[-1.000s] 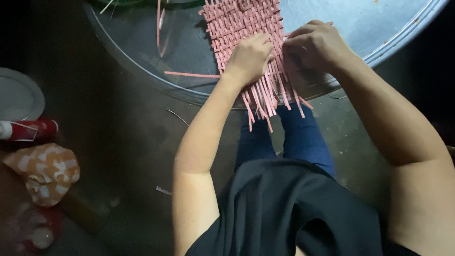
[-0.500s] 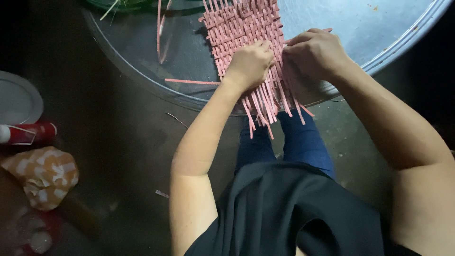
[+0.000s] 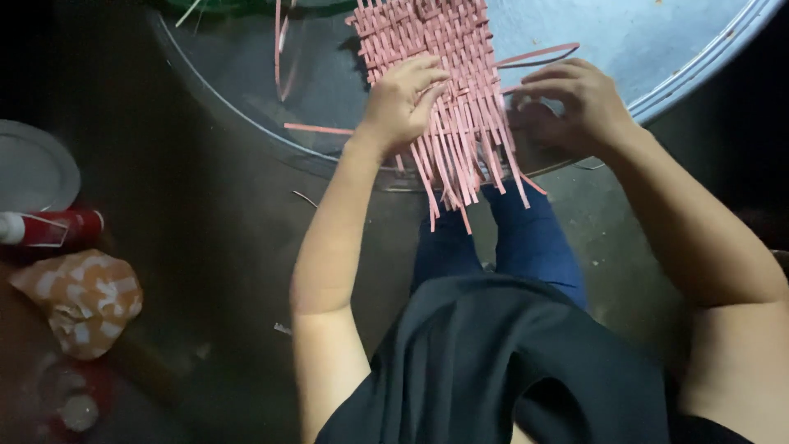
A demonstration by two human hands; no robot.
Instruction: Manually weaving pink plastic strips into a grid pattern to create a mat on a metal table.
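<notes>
pink woven mat (image 3: 440, 74) lies on round metal tray (image 3: 657, 49) | left hand (image 3: 403, 103) flat on mat, fingers spread, pinching nothing | right hand (image 3: 567, 103) at mat's right edge, fingers curled around loose pink strip (image 3: 538, 56); grip unclear

1. tray (image 3: 246, 115) is bare left of the mat (image 3: 436, 66), just loose strips (image 3: 316, 129) lying there
2. both hands crowd the mat's near edge
3. floor's far left is blocked by a plate (image 3: 33, 168), a red can (image 3: 53, 228) and a patterned cloth (image 3: 78, 300)
</notes>
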